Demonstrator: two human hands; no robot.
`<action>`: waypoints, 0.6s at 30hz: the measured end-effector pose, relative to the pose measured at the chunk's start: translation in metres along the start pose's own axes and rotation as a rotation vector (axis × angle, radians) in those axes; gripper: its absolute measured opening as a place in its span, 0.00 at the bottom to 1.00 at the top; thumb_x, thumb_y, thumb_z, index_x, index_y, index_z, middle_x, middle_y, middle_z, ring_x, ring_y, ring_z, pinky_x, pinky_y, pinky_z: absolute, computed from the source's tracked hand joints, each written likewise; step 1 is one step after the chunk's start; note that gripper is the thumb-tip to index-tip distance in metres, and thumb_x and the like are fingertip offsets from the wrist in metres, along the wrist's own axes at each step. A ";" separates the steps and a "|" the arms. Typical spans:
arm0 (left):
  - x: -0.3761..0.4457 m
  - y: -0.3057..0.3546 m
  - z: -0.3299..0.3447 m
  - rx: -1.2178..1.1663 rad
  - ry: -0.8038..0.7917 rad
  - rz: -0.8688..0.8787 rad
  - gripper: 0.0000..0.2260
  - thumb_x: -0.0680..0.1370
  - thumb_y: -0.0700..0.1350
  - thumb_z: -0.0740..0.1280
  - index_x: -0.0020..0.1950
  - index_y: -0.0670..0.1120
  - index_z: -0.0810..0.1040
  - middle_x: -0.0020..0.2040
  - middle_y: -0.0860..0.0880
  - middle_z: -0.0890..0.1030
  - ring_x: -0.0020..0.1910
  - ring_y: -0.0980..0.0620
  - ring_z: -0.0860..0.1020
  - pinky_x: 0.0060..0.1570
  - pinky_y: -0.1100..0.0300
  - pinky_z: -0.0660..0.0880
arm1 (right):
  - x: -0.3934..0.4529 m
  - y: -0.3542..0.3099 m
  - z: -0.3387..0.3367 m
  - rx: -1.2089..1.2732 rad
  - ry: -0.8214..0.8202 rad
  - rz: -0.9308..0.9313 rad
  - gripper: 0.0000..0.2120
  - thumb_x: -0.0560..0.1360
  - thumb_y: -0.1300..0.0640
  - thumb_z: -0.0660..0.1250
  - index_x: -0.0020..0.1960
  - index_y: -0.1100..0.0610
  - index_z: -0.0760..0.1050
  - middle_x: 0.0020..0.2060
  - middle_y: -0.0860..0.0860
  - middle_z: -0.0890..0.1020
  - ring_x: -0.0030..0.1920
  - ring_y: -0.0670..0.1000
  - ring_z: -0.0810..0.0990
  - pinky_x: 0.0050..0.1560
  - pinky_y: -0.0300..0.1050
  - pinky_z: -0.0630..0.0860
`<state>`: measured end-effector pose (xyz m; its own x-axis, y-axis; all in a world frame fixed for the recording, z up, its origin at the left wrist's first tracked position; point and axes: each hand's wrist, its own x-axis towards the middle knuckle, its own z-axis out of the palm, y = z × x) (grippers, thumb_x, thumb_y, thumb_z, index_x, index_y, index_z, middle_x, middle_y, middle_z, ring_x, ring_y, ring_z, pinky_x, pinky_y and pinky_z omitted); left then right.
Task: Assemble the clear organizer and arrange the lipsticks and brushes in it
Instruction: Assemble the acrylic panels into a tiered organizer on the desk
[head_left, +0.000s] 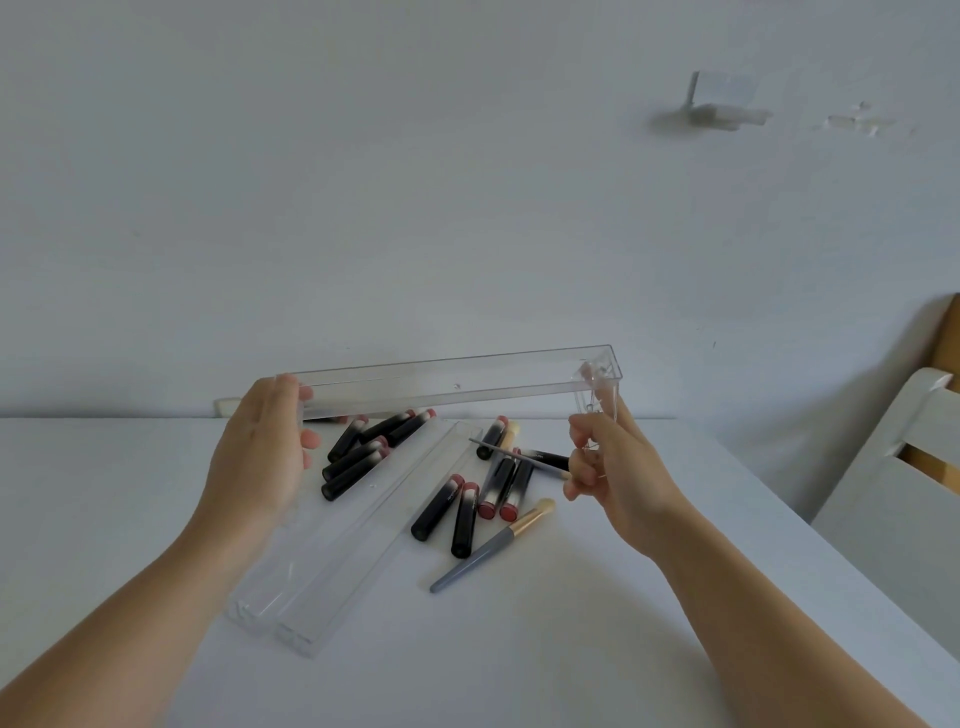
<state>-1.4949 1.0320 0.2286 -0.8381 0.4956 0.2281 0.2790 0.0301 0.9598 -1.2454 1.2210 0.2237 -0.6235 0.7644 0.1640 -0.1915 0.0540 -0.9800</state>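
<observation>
Fingers (280, 415) of the left hand (260, 452) lie nearly straight, flat against one end of a long clear plastic organizer tray (452, 382), while the right hand (608, 467) curls its fingers around the opposite end wall, pinching it from below. Between them the tray is held up off the table, level and crosswise to the person, its open side facing up and toward the wall. Steadying both ends this way probably lets the person line the piece up with its mates.

Two more clear plastic trays (332, 561) lie side by side, touching, on the white table (571, 649), running diagonally from the near left toward the far centre. Black lipstick tubes with pink-red ends (358, 457) are scattered behind and right of them, one cluster near the left hand, another nearer the right. A grey-handled makeup brush with a gold ferrule and pale bristles (493, 551) lies in front of the right cluster; a thinner dark brush (519, 457) lies across several tubes. None of these is in a tray yet.

The tabletop meets a plain pale wall (363, 182), where a small whitish fitting (719, 106), blurred and hard to identify, is fixed high on the right. A white chair back (893, 467) stands at the right edge.
</observation>
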 end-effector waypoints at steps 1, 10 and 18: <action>-0.001 0.000 0.000 0.011 0.010 0.014 0.13 0.74 0.62 0.53 0.44 0.62 0.76 0.43 0.45 0.82 0.38 0.47 0.77 0.38 0.53 0.71 | -0.001 -0.001 0.001 -0.006 -0.012 -0.001 0.28 0.73 0.51 0.65 0.67 0.25 0.68 0.39 0.51 0.65 0.30 0.50 0.61 0.33 0.47 0.75; -0.002 -0.002 -0.003 0.086 0.073 0.131 0.12 0.77 0.62 0.49 0.48 0.67 0.71 0.45 0.54 0.79 0.45 0.56 0.78 0.40 0.52 0.70 | -0.003 -0.008 0.005 0.016 0.079 0.075 0.27 0.66 0.24 0.60 0.61 0.32 0.73 0.36 0.49 0.63 0.33 0.51 0.57 0.35 0.45 0.75; -0.004 -0.002 -0.002 0.124 0.072 0.218 0.12 0.80 0.60 0.49 0.51 0.63 0.70 0.45 0.54 0.79 0.45 0.57 0.78 0.40 0.57 0.70 | 0.002 -0.003 0.000 -0.016 0.207 0.089 0.31 0.70 0.31 0.61 0.58 0.55 0.77 0.33 0.49 0.68 0.29 0.49 0.64 0.45 0.53 0.80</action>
<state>-1.4926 1.0284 0.2258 -0.7817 0.4392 0.4428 0.5085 0.0377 0.8603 -1.2464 1.2227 0.2265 -0.4684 0.8820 0.0514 -0.1297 -0.0110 -0.9915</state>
